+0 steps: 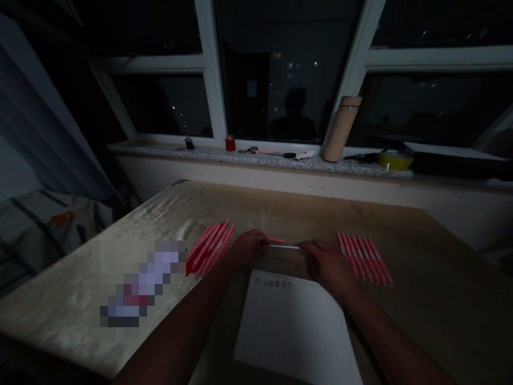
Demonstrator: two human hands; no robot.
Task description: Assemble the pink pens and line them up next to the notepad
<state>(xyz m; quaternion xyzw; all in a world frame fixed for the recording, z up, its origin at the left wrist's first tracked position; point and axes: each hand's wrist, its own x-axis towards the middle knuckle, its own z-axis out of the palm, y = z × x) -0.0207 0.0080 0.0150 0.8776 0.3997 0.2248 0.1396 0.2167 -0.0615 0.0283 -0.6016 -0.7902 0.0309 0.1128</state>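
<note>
A thin white pen refill (284, 246) stretches between my two hands above the table, just beyond the notepad. My left hand (250, 247) is closed on its left end, and a short pink pen piece (276, 240) also sticks out from those fingers. The fingers of my right hand (320, 256) pinch the other end. Left of my hands lies a loose bunch of pink pens (214, 248), with red showing beneath. To the right, several pink pens (364, 258) lie side by side in a neat row. The fingertips are dim, so the exact grip is partly hidden.
A lined notepad (296, 326) with handwriting at its top lies below my hands. On the table (280, 206), a blurred-out object (144, 286) sits at left. The windowsill (208, 155) holds a tall tumbler (342, 128), yellow tape roll (395, 160) and small red jar (230, 143).
</note>
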